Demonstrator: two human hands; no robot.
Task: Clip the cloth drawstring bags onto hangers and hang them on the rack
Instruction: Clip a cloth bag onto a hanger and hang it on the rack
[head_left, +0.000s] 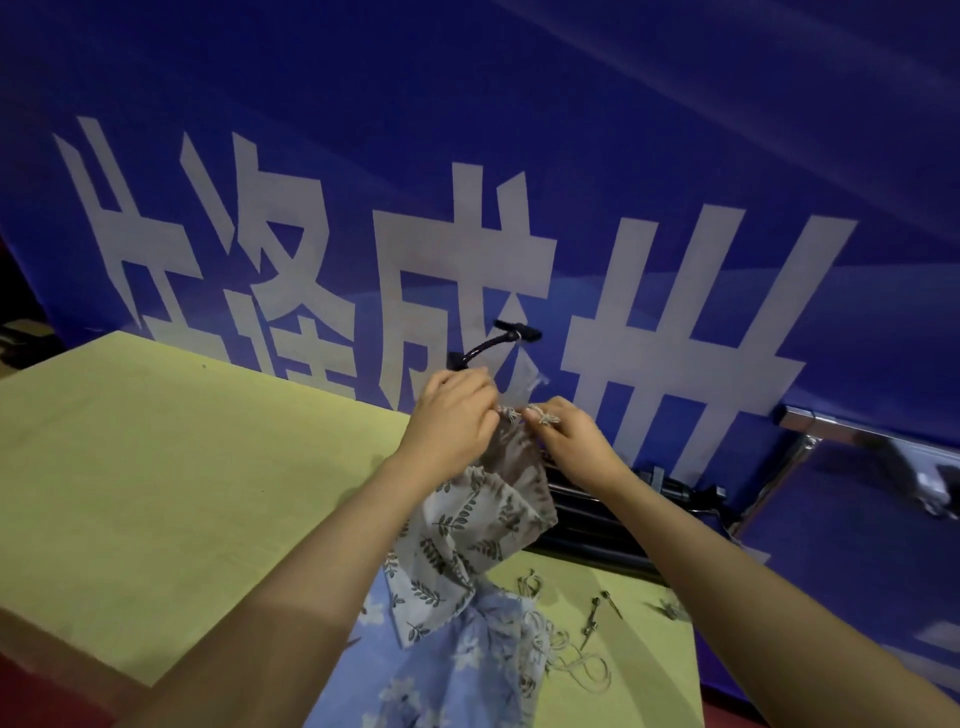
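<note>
A brown leaf-print drawstring bag (519, 467) hangs in the air above the table, held at its gathered top edge by both hands. My left hand (452, 421) pinches the top left corner, and a black clip hanger (493, 345) sticks up just behind its fingers. My right hand (566, 436) grips the top right corner and the cord. A white leaf-print bag (457, 540) lies under the brown one. A blue flowered bag (467, 665) with loose cords lies on the table nearest me.
The yellow-green table (156, 467) stretches to the left. A blue banner with large white characters (675, 156) stands right behind it. A chrome rack bar (841, 431) runs at the right. Black hangers (597, 525) lie stacked at the table's far edge, small metal clips (597, 613) beside them.
</note>
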